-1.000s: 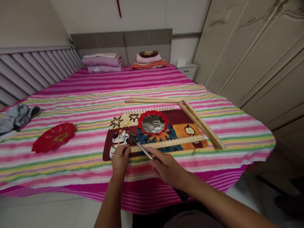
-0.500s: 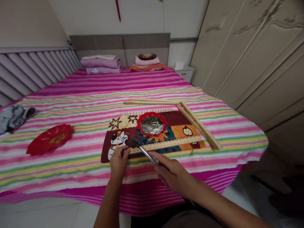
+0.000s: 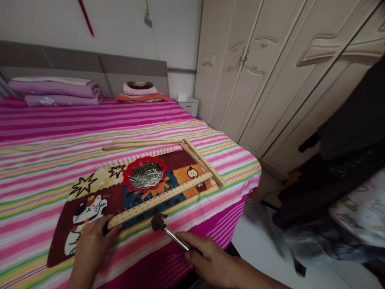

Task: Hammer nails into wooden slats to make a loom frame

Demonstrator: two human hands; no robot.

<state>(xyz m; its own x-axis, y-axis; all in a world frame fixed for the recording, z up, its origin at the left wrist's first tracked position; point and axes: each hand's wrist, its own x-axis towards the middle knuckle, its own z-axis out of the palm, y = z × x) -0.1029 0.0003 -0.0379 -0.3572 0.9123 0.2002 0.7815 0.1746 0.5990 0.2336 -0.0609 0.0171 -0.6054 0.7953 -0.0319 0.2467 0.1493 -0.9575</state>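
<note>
My left hand (image 3: 95,243) grips the near left end of a pale wooden strip (image 3: 164,196), thumb on the front side and fingers behind. Rows of small holes or dots mark the strip, and several nails stick up along its far edge. In my right hand (image 3: 207,255) is a hammer (image 3: 176,237) with a dark head and shiny metal shaft; the head hangs on the near side of the strip, apart from it. Behind the strip, a red scalloped bowl (image 3: 128,176) full of loose nails (image 3: 146,175) rests on a patterned mat (image 3: 57,245).
Several bare wooden strips (image 3: 204,162) lie behind and right of the mat. Another strip with upright nails (image 3: 150,154) lies along the mat's far edge. The striped bed (image 3: 228,158) drops off at the right. Folded bedding (image 3: 60,88) sits by the headboard; dark clothes (image 3: 351,116) hang at right.
My view has swung to the right, and the red tray at left is out of sight. The hammer head has moved away from the strip, and my left hand now wraps the strip's end.
</note>
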